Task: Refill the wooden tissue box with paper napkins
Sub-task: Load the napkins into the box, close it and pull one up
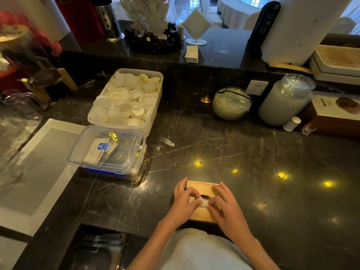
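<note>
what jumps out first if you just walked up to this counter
Near the bottom centre, the left hand and right hand pinch a white napkin at the slot of a wooden box. Beyond it to the left sits a big tub heaped with white cups.

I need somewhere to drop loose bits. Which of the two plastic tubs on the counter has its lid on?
The nearer clear tub, with blue latches, is lidded. The farther white tub behind it stands open, heaped with small white cups.
</note>
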Tool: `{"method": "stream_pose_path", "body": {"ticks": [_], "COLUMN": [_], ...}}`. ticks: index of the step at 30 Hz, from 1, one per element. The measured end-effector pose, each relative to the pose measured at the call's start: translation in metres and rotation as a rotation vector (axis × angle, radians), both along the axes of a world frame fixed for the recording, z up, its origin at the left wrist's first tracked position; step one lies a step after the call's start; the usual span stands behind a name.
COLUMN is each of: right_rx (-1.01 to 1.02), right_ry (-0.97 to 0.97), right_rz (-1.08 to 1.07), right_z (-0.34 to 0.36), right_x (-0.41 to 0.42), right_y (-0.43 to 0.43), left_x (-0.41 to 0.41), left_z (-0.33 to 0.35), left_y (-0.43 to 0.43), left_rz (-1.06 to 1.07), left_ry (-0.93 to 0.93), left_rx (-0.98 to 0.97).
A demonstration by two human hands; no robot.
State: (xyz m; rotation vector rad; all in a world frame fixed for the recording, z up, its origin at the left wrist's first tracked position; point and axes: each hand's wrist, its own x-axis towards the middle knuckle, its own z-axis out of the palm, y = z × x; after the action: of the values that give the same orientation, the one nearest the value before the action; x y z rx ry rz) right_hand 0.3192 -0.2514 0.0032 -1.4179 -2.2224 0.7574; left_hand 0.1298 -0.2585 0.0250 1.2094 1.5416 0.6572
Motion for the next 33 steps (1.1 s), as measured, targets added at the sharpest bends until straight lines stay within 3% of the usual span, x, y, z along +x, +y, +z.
{"method": "stream_pose_path", "body": {"ticks": [6, 13, 19, 25, 30, 33], "right_rx": [-0.165, -0.317, -0.371, -0.440, -0.416, -0.441], "right_ry": [0.179, 0.077, 0.095, 0.189, 0.088, 0.084], "right_rz": [-0.169, 0.020, 0.049, -0.022, 0.117, 0.142], "right_z": [0.003, 0.014, 0.016, 0.009, 0.015, 0.017], "right_x": [-0.008, -0.002, 0.005, -0.004, 0.003, 0.004], "right_y": [0.006, 0.027, 0.036, 0.035, 0.046, 0.050], "left_x": [0.002, 0.003, -0.014, -0.013, -0.015, -0.017], "left_z": [0.004, 0.010, -0.002, -0.002, -0.010, -0.014], "left_y": [0.004, 0.007, 0.011, 0.016, 0.014, 0.016], "left_rz": [0.040, -0.056, -0.225, -0.144, -0.251, -0.204], "left_ry": [0.023, -0.001, 0.144, 0.046, 0.085, 0.055], "left_rx": [0.024, 0.077, 0.037, 0.033, 0.067, 0.050]}}
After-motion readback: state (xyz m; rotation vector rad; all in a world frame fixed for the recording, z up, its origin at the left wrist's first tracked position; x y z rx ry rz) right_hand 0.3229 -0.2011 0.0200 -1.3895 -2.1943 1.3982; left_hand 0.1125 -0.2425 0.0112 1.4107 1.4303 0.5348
